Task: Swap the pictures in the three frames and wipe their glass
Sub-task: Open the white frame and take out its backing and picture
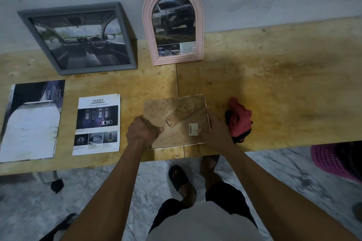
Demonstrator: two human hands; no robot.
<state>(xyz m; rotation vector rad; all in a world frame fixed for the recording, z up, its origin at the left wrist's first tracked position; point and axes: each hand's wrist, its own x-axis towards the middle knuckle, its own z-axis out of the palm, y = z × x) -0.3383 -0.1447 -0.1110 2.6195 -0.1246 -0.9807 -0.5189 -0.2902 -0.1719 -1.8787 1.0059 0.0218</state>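
Three frames: a grey frame (78, 38) and a pink arched frame (173, 22), each holding a car picture, lean on the wall; the third frame (176, 121) lies face-down on the counter (274, 84), left grip (144, 130) and right grip (214, 132) clasping its sides. Two loose prints (97, 124) lie left.

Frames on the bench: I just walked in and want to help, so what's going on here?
A person is working on a frame lying face down at the front of the wooden bench, the left hand and right hand gripping its side edges. A grey frame and a pink arched frame lean against the wall, pictures inside. Two loose prints lie at left; a red cloth sits at right.
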